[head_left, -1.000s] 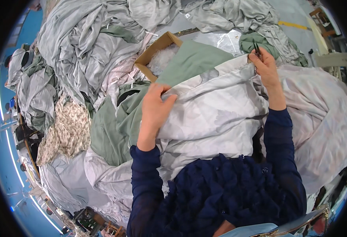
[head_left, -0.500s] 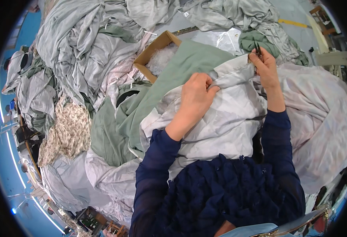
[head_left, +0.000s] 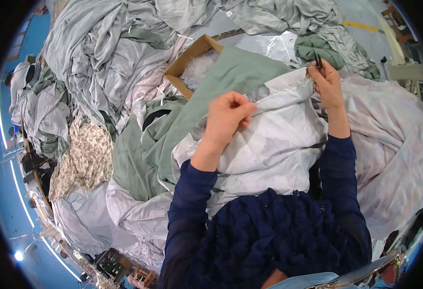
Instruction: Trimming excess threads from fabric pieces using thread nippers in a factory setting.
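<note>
White cloth with a folded hem lies spread before me, over a sage-green cloth. My right hand is closed at the hem's upper right corner, pinching it between thumb and fingers. The same hand keeps a small pair of dark thread snips, tips pointing up and away. My left hand is farther left, beside the hem, its fingers curled in and slightly blurred. Whether a thread or bit of cloth is between its fingertips I cannot make out.
Beyond the green cloth stands an open cardboard box with clear plastic scraps in it. Heaped grey cloth fills the far left, above a floral-print cloth. Pale pinkish cloth is piled on the right.
My left hand has moved left and a little nearer along the hem. My right hand has shifted slightly right, drawing the hem out straighter.
</note>
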Demonstrator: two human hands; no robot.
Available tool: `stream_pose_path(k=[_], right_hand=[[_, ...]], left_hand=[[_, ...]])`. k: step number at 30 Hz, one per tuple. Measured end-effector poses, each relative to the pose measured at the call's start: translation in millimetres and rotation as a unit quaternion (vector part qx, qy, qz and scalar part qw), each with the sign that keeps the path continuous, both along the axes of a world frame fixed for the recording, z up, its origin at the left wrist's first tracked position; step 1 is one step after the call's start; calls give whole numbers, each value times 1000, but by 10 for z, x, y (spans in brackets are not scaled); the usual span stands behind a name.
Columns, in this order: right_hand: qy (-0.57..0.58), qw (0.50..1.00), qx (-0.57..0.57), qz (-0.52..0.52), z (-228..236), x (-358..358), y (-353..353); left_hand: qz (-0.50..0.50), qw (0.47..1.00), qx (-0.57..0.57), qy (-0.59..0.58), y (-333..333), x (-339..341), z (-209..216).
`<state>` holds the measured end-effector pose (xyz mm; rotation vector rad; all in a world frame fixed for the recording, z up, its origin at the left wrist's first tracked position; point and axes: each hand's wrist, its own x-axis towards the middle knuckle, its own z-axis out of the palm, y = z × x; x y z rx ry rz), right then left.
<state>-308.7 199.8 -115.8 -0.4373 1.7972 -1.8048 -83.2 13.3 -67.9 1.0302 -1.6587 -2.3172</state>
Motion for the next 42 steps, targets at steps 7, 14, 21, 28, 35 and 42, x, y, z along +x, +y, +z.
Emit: stream_pose_path(k=[7,14,21,28,35,42], right_hand=[[-4,1000,13,-12,-51,-65,68],[2,1000,8,-15,18,-25,63],[16,1000,-10,-20,18,-103,119],[37,999,-26,-8,92,-123,139],[66,997,-32,-10,218,-85,138],[93,994,-52,-9,267,-70,115]], left_hand=[[161,980,-108,48,-758,190,3],[22,706,-701,-98,-938,336,68],[-63,925,-362,-96,-531,464,20],[-142,933,-315,-96,-501,395,114],[-72,992,-99,-21,-396,433,314],[-54,994,-98,21,-386,530,417]])
